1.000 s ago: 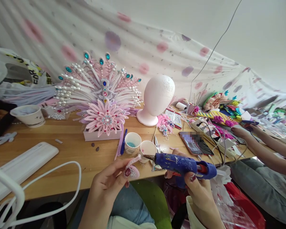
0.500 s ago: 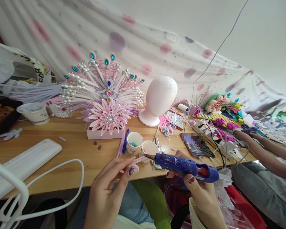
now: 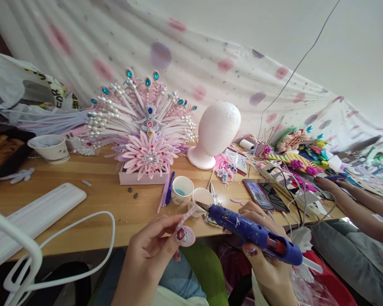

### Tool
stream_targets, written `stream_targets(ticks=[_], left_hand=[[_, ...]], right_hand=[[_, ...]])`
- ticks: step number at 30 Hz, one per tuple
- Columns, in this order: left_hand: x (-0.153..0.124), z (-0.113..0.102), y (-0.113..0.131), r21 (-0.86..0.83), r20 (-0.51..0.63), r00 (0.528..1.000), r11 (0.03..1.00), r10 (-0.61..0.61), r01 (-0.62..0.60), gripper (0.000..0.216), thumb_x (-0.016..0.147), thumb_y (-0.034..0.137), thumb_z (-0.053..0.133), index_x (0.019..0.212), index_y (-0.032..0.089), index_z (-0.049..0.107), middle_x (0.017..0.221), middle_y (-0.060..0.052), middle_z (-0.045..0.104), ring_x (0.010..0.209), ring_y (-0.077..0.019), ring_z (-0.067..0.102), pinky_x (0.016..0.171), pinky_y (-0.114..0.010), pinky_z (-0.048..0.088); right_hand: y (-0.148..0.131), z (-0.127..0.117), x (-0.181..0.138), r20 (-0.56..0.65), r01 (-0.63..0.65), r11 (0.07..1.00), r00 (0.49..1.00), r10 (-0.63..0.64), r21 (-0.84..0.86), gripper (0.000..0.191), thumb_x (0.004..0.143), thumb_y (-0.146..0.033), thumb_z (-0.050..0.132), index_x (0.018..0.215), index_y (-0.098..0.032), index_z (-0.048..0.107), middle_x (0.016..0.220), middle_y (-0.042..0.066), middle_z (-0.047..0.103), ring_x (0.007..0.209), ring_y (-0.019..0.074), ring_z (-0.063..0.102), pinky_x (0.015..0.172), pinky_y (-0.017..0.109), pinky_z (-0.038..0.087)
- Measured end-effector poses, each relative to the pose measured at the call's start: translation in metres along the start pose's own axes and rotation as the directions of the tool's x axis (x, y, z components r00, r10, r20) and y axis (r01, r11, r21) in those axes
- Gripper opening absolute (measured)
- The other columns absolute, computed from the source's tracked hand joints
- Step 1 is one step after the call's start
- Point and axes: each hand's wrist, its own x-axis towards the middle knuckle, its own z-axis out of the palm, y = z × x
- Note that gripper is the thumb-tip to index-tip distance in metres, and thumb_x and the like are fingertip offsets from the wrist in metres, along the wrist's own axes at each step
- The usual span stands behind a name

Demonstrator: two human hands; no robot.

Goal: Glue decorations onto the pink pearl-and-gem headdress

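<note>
Just above the table point(image 3: 102, 195)'s near edge, in the head view, the left hand point(image 3: 156, 248) pinches a pink piece point(image 3: 187, 238) between thumb and fingers; its rounded end carries small pearls, and a narrow strip rises from it toward the right. The right hand point(image 3: 264, 261) is wrapped around a blue glue gun point(image 3: 239, 223), whose nozzle points left at the strip's upper end; whether the two touch I cannot tell. A clear glue stick point(image 3: 312, 265) juts from the gun's rear. Behind the nozzle stands a paper cup point(image 3: 204, 195), and just left of it a second cup point(image 3: 178, 198) with teal beads, beside a blue pen point(image 3: 169, 190). Farther back, a pearl-and-gem headdress point(image 3: 140, 114) rises behind a pink flower point(image 3: 151, 159) at a box point(image 3: 143, 178), with a white foam head point(image 3: 217, 129) to the right. Two phones point(image 3: 257, 195) lie right of the scissors point(image 3: 212, 190). At far right, a co-worker's hand point(image 3: 324, 184) rests over the table.
</note>
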Motion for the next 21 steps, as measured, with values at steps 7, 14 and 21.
stream_targets(ticks=[7, 14, 21], left_hand=[[0.004, -0.006, -0.007, -0.247, 0.201, 0.945, 0.92, -0.259, 0.304, 0.032, 0.062, 0.038, 0.09, 0.086, 0.019, 0.081, 0.065, -0.003, 0.068, 0.053, -0.0092, 0.056, 0.046, -0.017, 0.047], [0.007, -0.003, -0.011, -0.382, 0.291, 0.905, 0.829, -0.311, 0.408, 0.031, 0.06, 0.031, 0.092, 0.087, 0.018, 0.082, 0.067, -0.004, 0.071, 0.057, -0.008, 0.062, 0.05, -0.013, 0.052], [0.005, -0.004, -0.003, -0.416, 0.33, 0.85, 0.745, -0.41, 0.521, 0.031, 0.059, 0.028, 0.094, 0.083, 0.015, 0.081, 0.071, -0.004, 0.071, 0.058, -0.0065, 0.062, 0.053, -0.012, 0.056]], right_hand=[[-0.008, 0.002, 0.0, -0.051, 0.097, 0.987, 0.993, -0.104, -0.13, 0.047, 0.091, -0.066, 0.049, 0.078, -0.022, 0.062, 0.062, 0.002, 0.056, 0.057, 0.0186, 0.052, 0.053, 0.035, 0.04], [-0.01, 0.001, -0.001, 0.0, 0.185, 0.964, 0.982, -0.189, -0.191, 0.04, 0.094, -0.063, 0.046, 0.089, -0.025, 0.058, 0.062, 0.001, 0.061, 0.061, 0.0195, 0.056, 0.057, 0.035, 0.043], [-0.005, 0.002, -0.009, -0.007, 0.145, 0.978, 0.989, -0.147, -0.15, 0.04, 0.092, -0.066, 0.048, 0.091, -0.027, 0.06, 0.067, 0.003, 0.066, 0.063, 0.0221, 0.056, 0.06, 0.038, 0.044]])
